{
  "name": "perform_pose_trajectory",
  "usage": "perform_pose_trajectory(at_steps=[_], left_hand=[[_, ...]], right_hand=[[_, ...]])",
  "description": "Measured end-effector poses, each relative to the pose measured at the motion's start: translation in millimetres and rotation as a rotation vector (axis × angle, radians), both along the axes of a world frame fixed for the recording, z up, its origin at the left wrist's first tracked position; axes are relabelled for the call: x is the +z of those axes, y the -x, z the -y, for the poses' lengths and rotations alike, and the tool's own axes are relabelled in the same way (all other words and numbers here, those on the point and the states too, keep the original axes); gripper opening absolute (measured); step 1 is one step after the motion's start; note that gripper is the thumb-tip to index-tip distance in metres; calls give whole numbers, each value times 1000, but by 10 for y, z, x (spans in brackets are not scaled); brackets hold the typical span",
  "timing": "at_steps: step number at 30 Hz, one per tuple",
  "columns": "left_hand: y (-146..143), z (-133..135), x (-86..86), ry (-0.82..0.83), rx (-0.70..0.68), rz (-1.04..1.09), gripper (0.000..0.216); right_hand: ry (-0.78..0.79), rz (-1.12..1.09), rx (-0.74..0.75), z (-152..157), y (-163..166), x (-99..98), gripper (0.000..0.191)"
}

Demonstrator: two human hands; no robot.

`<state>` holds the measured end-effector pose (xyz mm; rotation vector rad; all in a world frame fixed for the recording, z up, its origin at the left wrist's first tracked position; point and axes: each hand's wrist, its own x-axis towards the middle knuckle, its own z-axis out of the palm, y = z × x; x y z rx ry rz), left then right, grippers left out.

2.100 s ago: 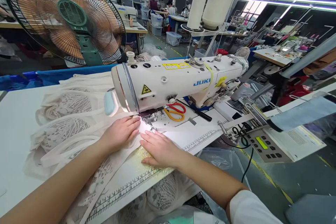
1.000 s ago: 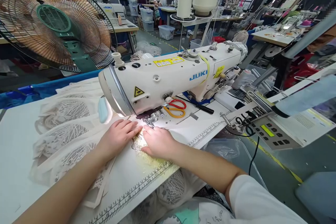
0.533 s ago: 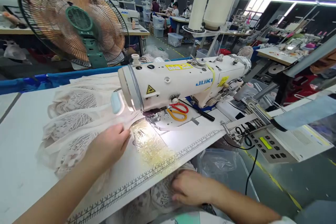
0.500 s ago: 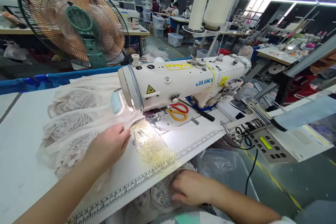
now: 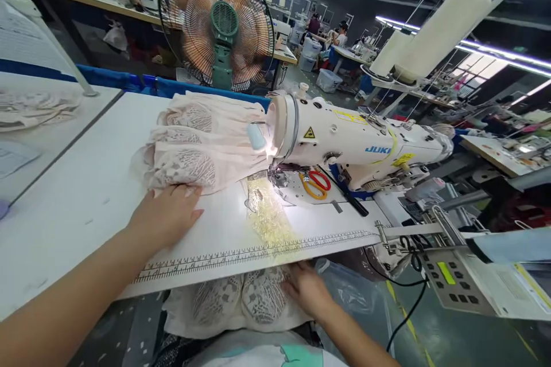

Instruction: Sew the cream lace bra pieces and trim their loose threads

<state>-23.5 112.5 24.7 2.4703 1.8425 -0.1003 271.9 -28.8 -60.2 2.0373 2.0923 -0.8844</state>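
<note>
Far left on my feed there's a loose heap of cloth (image 5: 37, 109), well past the left hand on the far side of a seam. Then comes the desk (image 5: 99, 195) itself, bare white around that forearm. I've got the left hand (image 5: 166, 215) palm down and open, thumb well out from the fingers, fingertips touching the near edge of the lace pile (image 5: 185, 160); nothing's gripped in it. The pile is just beyond those fingers and stretches off toward the sewing machine, and the fan (image 5: 222, 26) stands way behind it.

Down between the hands, below the desk edge, I can see the lace piece (image 5: 241, 301) lying over the lap, two patterned cups facing up. Above it there's a ruler (image 5: 198, 262) along the edge, with a shiny yellowish film (image 5: 271, 223) stuck partly over it.

The right hand (image 5: 306, 289) is at the right side of that lap piece, thumb against the lace, fingers partly tucked by the desk edge, so I honestly can't tell how closed it is or whether it's gripping. Beyond it sit red-and-orange scissors (image 5: 317, 195), the sewing machine (image 5: 346, 140) and a black-handled tool (image 5: 355, 203). Furthest right of that hand: the control box (image 5: 454, 284).
</note>
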Motion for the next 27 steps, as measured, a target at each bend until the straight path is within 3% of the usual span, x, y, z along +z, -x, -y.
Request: perform_pose_trajectory(at_steps=[4,7,12,16,18,21,24,27], left_hand=[[105,152,-115,-121,-46,220,51],[82,482,-180,-112,-176,447,46],[-192,1065,-243,294,-371,836,37],[-499,1286,-238,800,-448,1192,52],[-591,1323,-218,940,-347,1355,57],[-541,1273,-146,971,-12,1560,71],[-271,1082,-25,855,271,1686,87],[84,783,67,651,473,1663,92]], right_hand=[[-7,-32,21,129,-86,44,22],[-132,-199,221,253,-104,217,17],[-395,-509,493,338,-62,941,24],[-523,-674,506,270,-132,1483,14],[-520,-687,462,161,-192,1576,11],[-403,-630,265,-110,-235,1465,16],[-248,-615,93,-432,-177,1182,30],[-262,-527,127,-718,-16,919,28]])
